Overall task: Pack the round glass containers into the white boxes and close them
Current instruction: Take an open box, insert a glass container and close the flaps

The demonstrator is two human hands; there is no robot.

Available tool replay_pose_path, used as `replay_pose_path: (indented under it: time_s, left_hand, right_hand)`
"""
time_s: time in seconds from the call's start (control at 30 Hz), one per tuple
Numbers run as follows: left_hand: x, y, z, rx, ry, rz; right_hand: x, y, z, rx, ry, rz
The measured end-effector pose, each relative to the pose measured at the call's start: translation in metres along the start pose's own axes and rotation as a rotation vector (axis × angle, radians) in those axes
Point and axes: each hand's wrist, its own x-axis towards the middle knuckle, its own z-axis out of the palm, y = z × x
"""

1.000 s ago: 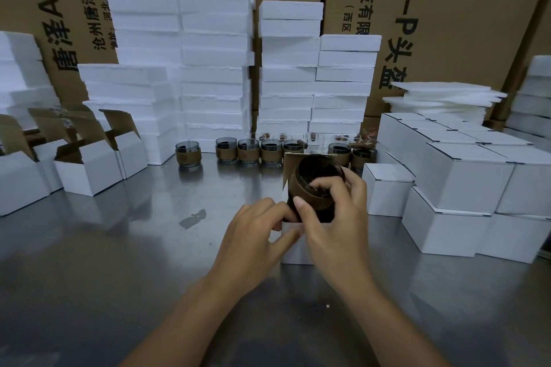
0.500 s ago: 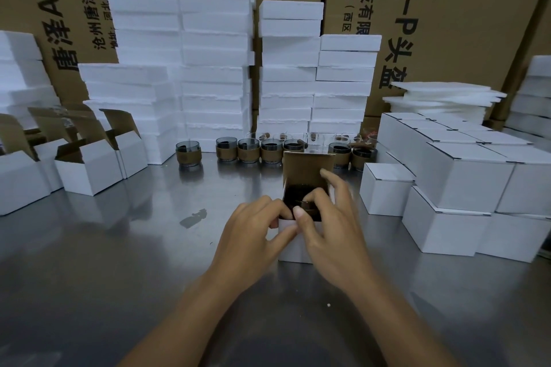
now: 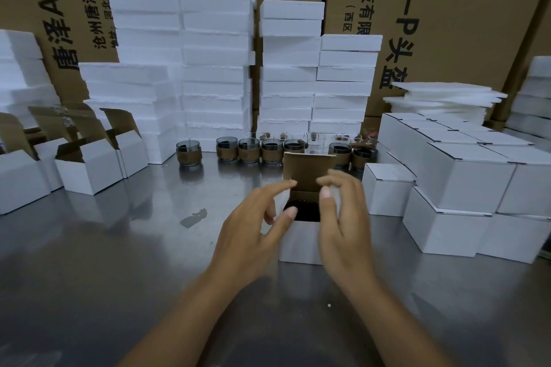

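White box (image 3: 299, 243) is sitting open, glass container (image 3: 304, 211) inside; left hand (image 3: 256, 226) and right hand (image 3: 343, 217) are hovering loose-fingered, gripping nothing; folding down the lid flap (image 3: 307, 171) is probably coming next

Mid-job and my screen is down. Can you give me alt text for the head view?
The left hand and right hand, both open, flank an open white box on a metal table; a container sits inside and the lid flap stands upright. More containers line up behind, closed boxes stack at right, open boxes at left.
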Motion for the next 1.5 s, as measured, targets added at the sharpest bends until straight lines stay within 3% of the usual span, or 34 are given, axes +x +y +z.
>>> replay_pose_path:
  time_s: [0.1, 0.23, 0.57, 0.77, 0.93, 1.07, 1.17, 1.5]
  left_hand:
    - [0.001, 0.000, 0.003, -0.116, 0.020, -0.104]
    - [0.000, 0.000, 0.005, -0.147, -0.051, -0.164]
    - [0.002, 0.003, 0.005, -0.176, -0.100, -0.240]
    - [0.005, 0.002, 0.005, -0.367, -0.051, -0.388]
    - [0.004, -0.003, 0.004, -0.396, -0.140, -0.371]
    - [0.002, -0.006, 0.004, -0.528, -0.123, -0.399]
    - [0.002, -0.004, 0.002, -0.551, -0.126, -0.392]
    - [0.003, -0.006, 0.000, -0.547, -0.126, -0.397]
  right_hand:
    - [0.004, 0.003, 0.001, 0.169, 0.111, 0.282]
    - [0.007, 0.012, 0.004, 0.253, -0.037, 0.525]
    - [0.010, 0.016, 0.000, 0.336, -0.152, 0.473]
    - [0.010, 0.016, 0.002, 0.375, -0.111, 0.484]
    - [0.011, 0.013, 0.002, 0.429, -0.049, 0.568]
    - [0.000, 0.015, 0.004, 0.228, -0.200, 0.371]
    - [-0.003, 0.020, 0.006, 0.089, -0.222, 0.280]
    - [-0.002, 0.022, 0.003, 0.137, -0.257, 0.254]
